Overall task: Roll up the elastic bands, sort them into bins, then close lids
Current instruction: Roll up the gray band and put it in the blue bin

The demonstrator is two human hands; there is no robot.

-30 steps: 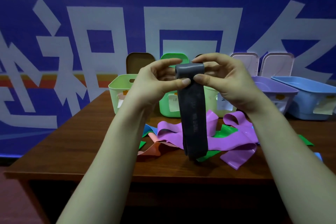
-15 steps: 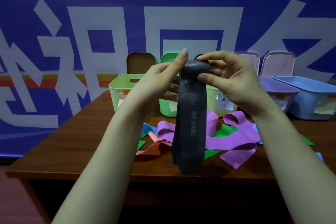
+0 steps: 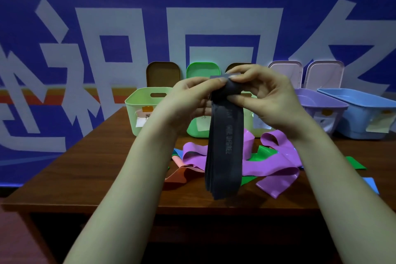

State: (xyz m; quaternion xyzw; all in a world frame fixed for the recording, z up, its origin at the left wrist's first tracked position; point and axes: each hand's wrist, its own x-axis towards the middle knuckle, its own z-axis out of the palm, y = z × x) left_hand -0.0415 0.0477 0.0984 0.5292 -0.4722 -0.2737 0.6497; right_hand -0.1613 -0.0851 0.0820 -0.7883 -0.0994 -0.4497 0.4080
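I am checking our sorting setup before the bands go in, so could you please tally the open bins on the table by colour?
Pale green bins: 2 (one partly hidden behind the hands)
Bright green bin: 1
Purple bin: 1
Blue bin: 1
Total: 5

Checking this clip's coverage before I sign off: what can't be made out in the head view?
- Middle bins: mostly hidden behind the left hand, right hand and grey band.
- Bin contents: the pale green bin shows only its walls from this angle.
- Bin labels: writing too small to read.
- Blue bin: cut off by the right edge.
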